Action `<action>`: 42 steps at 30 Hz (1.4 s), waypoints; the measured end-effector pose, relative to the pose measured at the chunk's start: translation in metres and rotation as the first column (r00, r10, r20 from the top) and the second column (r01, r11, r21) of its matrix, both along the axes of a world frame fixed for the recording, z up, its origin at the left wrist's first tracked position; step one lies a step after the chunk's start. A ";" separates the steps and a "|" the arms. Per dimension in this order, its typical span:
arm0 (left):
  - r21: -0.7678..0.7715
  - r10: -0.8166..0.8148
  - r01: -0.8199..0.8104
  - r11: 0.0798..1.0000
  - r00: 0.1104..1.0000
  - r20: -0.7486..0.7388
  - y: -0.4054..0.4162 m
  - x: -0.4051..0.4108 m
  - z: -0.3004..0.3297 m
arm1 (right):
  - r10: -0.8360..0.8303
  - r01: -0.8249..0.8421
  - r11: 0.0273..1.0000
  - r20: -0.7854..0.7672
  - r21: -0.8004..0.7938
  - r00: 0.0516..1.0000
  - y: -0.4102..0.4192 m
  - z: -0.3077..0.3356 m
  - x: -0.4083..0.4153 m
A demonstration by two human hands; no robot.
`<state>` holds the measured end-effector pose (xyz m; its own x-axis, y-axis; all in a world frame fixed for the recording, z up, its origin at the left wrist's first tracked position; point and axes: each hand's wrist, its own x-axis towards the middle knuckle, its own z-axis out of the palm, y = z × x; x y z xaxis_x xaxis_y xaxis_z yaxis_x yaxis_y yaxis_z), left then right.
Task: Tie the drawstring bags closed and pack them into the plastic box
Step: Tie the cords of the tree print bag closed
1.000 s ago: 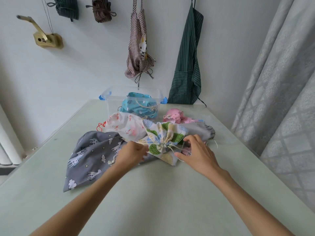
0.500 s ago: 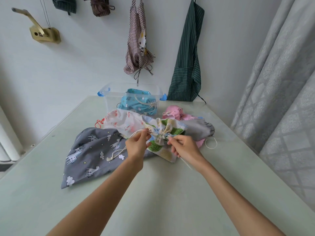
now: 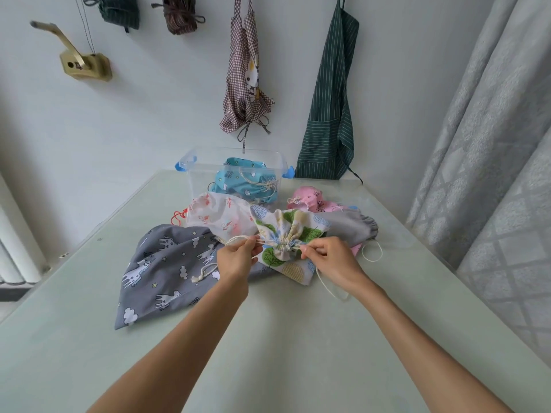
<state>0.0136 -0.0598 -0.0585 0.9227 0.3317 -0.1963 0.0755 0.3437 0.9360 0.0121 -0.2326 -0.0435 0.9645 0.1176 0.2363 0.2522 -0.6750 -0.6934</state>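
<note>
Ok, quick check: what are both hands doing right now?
Left hand: pinches the drawstring of the leaf-print bag.
Right hand: pinches the same bag's cord on the other side of the gathered mouth.

the left hand [image 3: 237, 257] and right hand [image 3: 331, 259] cover part of the tree-print bag [image 3: 286, 234] and the cord ends they pinch. the pink bag [image 3: 310, 199] is half hidden behind the grey bag [image 3: 348, 226]. two dark bundles [image 3: 179, 13] on the wall are cut off by the top edge.
</note>
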 end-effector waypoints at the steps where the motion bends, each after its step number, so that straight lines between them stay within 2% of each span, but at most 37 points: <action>1: -0.003 0.000 0.000 1.000 1.000 -0.003 0.000 0.000 0.000 | -0.001 0.001 1.000 -0.005 -0.012 1.000 -0.001 0.000 0.001; 7: 0.038 -0.004 0.002 0.999 0.999 0.042 -0.012 0.004 0.012 | -0.096 0.095 0.994 0.030 0.049 0.995 0.000 0.005 0.008; 11: 0.103 -0.026 0.015 0.995 0.994 0.106 -0.008 0.009 0.024 | 0.015 -0.016 0.993 0.008 0.113 1.000 -0.003 0.010 0.008; 13: 0.054 -0.005 0.001 0.999 0.998 0.068 -0.007 0.012 0.023 | 0.042 -0.044 0.995 0.032 0.090 0.999 -0.004 0.014 0.008; 15: -0.065 0.034 -0.036 0.997 0.999 -0.027 -0.009 0.012 0.022 | 0.045 -0.046 0.998 0.027 0.033 0.999 -0.005 0.015 0.009; 17: -0.176 0.005 -0.017 0.984 0.997 -0.072 -0.009 0.011 0.021 | 0.021 -0.020 1.000 0.032 -0.013 0.999 -0.005 0.012 0.009; 18: -0.184 -0.044 0.032 0.982 0.997 -0.057 -0.008 0.012 0.022 | 0.006 -0.005 1.000 0.030 -0.018 1.000 -0.006 0.010 0.009; 21: -0.089 -0.203 0.209 0.974 0.977 0.066 0.001 0.013 0.025 | 0.029 -0.028 0.999 -0.045 0.038 0.999 -0.011 0.006 0.005; 25: 0.041 -0.333 0.334 0.942 0.910 0.249 0.006 0.018 0.036 | 0.103 -0.093 0.990 -0.093 0.102 0.990 -0.011 0.006 0.001; 28: 0.015 -0.394 0.412 0.911 0.859 0.325 0.002 0.024 0.049 | 0.106 -0.103 0.993 -0.059 0.061 0.993 -0.004 0.010 0.001; 30: -0.009 -0.388 0.408 0.913 0.874 0.292 0.008 0.027 0.053 | 0.116 -0.106 0.982 -0.057 0.156 0.992 -0.005 0.017 0.000; 32: 0.043 -0.393 0.393 0.919 0.897 0.204 0.018 0.026 0.048 | 0.116 -0.098 0.966 -0.063 0.239 0.991 -0.012 0.024 -0.001; 37: 0.088 -0.438 0.432 0.898 0.896 0.076 0.028 0.022 0.028 | 0.120 -0.107 0.989 -0.127 0.106 0.985 -0.016 0.024 -0.002; 39: 0.183 -0.475 0.456 0.871 0.876 0.083 0.029 0.020 0.029 | 0.160 -0.149 0.987 -0.210 0.068 0.964 -0.015 0.025 -0.002; 42: 0.413 -0.548 0.467 0.782 0.830 0.100 0.029 0.019 0.038 | 0.240 -0.250 0.968 -0.328 0.012 0.914 -0.020 0.038 -0.003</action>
<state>0.0328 -0.0310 -0.0202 0.9808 -0.1881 0.0514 -0.0618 -0.0499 0.9968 0.0096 -0.2524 -0.0057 0.9276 0.3621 -0.0917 0.1769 -0.6421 -0.7459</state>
